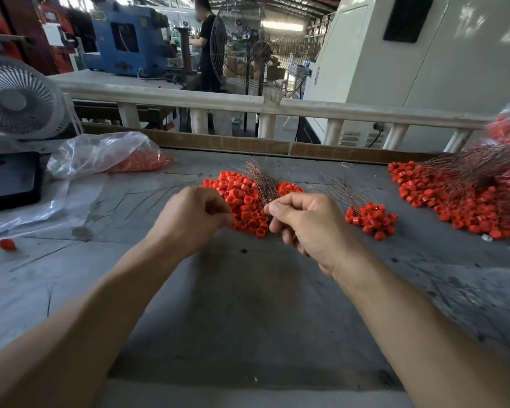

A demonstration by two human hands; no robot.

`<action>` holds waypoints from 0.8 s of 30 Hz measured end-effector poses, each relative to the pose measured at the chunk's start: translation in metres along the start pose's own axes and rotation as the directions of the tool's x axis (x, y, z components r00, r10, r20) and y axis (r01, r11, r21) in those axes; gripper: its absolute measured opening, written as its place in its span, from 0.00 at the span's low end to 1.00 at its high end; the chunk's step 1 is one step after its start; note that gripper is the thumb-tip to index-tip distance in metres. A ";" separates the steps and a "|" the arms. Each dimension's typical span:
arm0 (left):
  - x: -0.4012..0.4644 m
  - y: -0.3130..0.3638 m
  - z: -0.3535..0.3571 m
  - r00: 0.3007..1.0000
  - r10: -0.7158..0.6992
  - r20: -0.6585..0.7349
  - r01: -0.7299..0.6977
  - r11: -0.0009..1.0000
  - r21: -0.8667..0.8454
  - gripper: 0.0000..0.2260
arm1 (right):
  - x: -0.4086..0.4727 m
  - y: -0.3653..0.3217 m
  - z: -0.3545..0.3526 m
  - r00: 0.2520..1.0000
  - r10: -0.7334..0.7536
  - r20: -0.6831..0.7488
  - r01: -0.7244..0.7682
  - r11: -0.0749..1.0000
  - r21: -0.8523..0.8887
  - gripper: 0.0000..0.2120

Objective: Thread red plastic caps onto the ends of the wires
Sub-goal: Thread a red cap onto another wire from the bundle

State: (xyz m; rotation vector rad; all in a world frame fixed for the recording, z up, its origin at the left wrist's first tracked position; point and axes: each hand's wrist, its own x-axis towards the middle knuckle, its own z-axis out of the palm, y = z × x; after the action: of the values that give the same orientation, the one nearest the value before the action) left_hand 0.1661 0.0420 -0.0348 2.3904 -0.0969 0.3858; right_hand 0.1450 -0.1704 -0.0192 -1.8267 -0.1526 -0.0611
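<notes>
A pile of red caps (245, 201) lies in the middle of the grey table (248, 304). The right hand (304, 222) holds a bunch of thin copper wires (262, 181) in curled fingers, and the wires fan up over the pile. The left hand (193, 219) is just beside it, with fingers curled and tips pinched together at the pile's edge; what they pinch is too small to tell. A small heap of caps with wires (371, 219) lies near the right hand. A big heap with wires (465, 195) lies by the right edge. A clear bag of caps (106, 154) lies near the far left corner, beside a white fan (18, 98). One loose cap (7, 244) lies by the left edge
</notes>
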 end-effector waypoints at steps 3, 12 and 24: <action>-0.001 0.002 0.005 1.000 0.014 0.013 -0.015 0.998 0.056 0.08 | 0.001 0.002 0.002 1.000 -0.021 0.006 0.021 0.999 -0.027 0.08; -0.005 0.009 0.012 0.999 0.053 -0.008 -0.050 0.984 0.168 0.06 | 0.001 0.002 0.002 0.999 -0.044 0.013 0.044 0.998 -0.048 0.08; -0.013 0.029 0.009 0.993 0.116 -0.026 -0.113 0.854 -0.508 0.09 | -0.003 -0.004 0.000 0.993 -0.102 -0.067 0.106 0.992 0.066 0.05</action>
State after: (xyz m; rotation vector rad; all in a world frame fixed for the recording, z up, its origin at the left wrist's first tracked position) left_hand 0.1505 0.0144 -0.0267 1.8627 -0.3072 0.3562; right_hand 0.1419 -0.1697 -0.0156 -1.7441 -0.2030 -0.1849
